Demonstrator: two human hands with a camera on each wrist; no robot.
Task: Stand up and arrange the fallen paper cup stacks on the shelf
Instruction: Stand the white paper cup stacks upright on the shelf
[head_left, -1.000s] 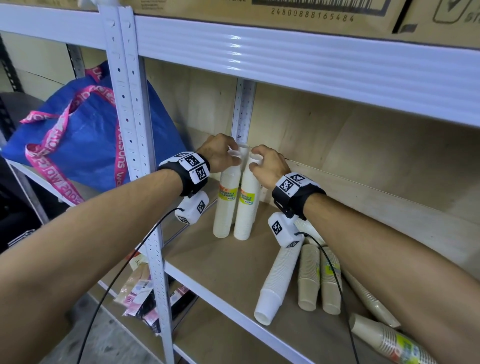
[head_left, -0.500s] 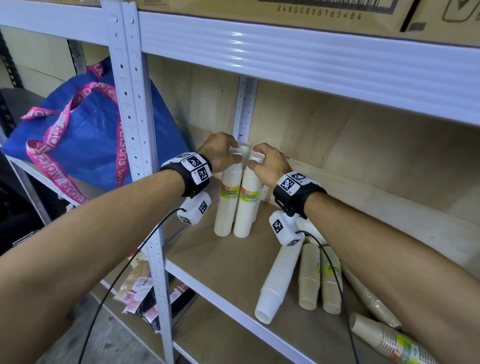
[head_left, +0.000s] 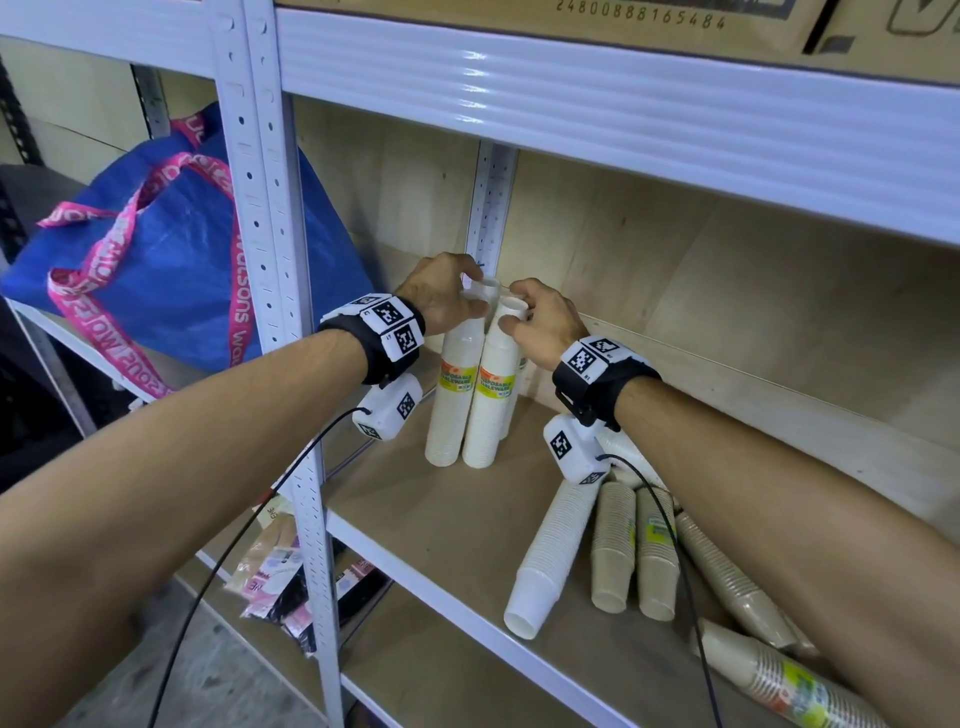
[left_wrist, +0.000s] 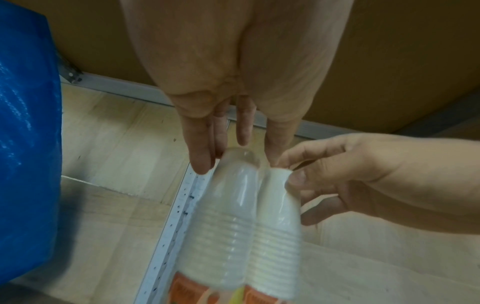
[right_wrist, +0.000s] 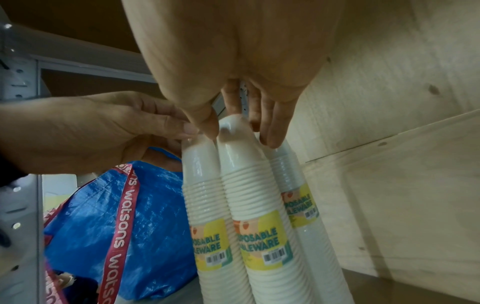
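Note:
Two white paper cup stacks in clear wrap stand upright side by side near the shelf's back left post. My left hand pinches the top of the left stack. My right hand pinches the top of the right stack, thumb on one side and fingers on the other. A third white stack stands just behind them. To the right, a white stack and several brown stacks lie fallen.
A blue bag with pink straps fills the neighbouring shelf on the left. White metal posts frame the bay, and a beam with cardboard boxes hangs overhead. Packets lie on the shelf below. Camera cables trail from both wrists.
Both hands have stayed on the tops of the two white stacks. The stacks have shifted only slightly and now stand a little straighter and closer together.

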